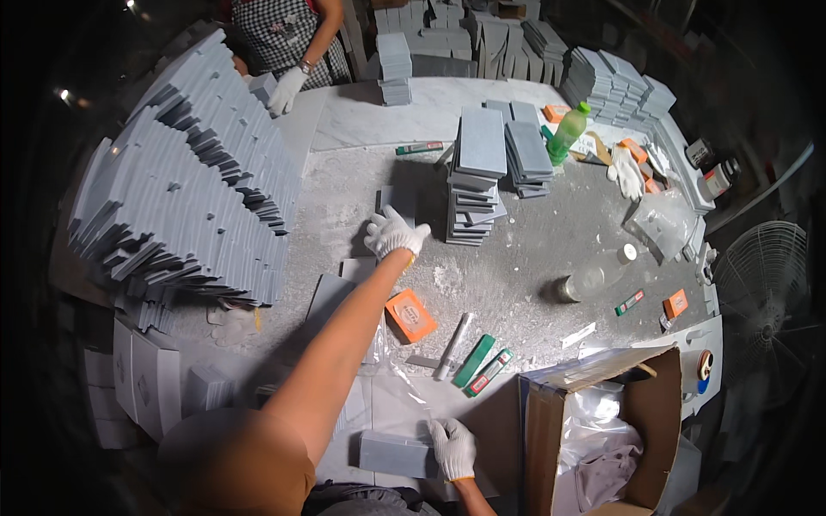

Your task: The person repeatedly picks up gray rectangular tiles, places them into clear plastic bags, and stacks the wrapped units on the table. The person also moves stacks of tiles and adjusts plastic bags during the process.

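Note:
My left hand (394, 234), in a white knit glove, reaches across to the middle of the worktable. Its fingers are spread at the near edge of a flat grey tile (399, 201), partly hidden beneath the hand. Close to my body, my right hand (453, 449), gloved the same way, has its fingers curled at the right end of a grey rectangular block (397, 454), which looks like tiles stacked together. Just right of the left hand stands a tall, uneven stack of grey tiles (478, 146), with a second stack (528, 153) behind it.
A big bank of grey tiles (198, 181) fills the left side. Orange boxes (411, 316), a white marker (454, 346), green packs (474, 360), a clear bottle (598, 273) and a green bottle (568, 133) lie or stand about. An open carton (538, 447) is nearby; a co-worker's gloved hand (287, 91) shows beyond.

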Motion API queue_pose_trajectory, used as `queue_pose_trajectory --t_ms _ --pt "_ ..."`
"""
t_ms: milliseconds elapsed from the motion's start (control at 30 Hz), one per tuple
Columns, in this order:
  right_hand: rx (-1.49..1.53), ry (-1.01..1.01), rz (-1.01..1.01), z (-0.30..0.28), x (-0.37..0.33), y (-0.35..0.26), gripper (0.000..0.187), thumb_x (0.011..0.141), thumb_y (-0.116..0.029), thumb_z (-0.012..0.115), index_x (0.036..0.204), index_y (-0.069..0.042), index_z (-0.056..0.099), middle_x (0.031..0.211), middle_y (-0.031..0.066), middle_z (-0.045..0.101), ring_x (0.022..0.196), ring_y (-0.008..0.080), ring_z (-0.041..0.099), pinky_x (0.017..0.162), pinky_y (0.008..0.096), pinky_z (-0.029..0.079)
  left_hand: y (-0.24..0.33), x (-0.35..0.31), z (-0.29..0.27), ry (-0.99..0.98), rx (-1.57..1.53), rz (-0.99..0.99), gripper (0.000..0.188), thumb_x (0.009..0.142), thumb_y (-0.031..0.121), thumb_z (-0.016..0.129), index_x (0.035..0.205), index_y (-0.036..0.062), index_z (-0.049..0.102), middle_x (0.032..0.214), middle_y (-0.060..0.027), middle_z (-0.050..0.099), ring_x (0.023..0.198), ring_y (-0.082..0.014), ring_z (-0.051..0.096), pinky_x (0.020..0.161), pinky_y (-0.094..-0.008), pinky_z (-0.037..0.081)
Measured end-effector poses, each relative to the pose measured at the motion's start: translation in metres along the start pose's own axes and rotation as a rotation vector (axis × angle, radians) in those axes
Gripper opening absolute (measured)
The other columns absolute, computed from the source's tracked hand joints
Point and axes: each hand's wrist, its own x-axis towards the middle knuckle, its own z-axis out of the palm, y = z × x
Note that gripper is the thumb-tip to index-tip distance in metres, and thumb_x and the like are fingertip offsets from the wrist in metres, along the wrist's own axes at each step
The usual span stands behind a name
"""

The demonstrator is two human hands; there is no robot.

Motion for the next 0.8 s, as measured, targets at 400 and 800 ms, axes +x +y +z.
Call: queue_pose_trajectory --t_ms 400,800 --pt "-0.049 -0.078 0.065 0.004 0.005 0.019 0.018 0.088 -0.022 0.074 0.088 -0.003 0.074 0.073 0.0113 0.067 0.064 0.0191 0.062 0.063 0.0323 0.049 0.002 0.031 0.019 0.208 -0.001 -0.047 0.076 0.068 0.042 0.083 0.13 0.0159 0.05 0.124 -0.0176 0.056 0.116 -0.0347 0.055 0.089 -0.0513 0.048" --pt "0.181 -0.049 -0.002 0.005 0.007 0.019 0.033 0.088 -0.021 0.075 0.07 0.0 0.058 0.058 0.011 0.044 0.059 0.0093 0.035 0.052 0.0338 0.04 -0.129 -0.128 -0.114 -0.078 -0.492 0.698 0.09 0.07 0.028 0.078 0.147 0.0012 0.04 0.14 -0.0216 0.048 0.128 -0.0327 0.05 0.108 -0.0405 0.041"
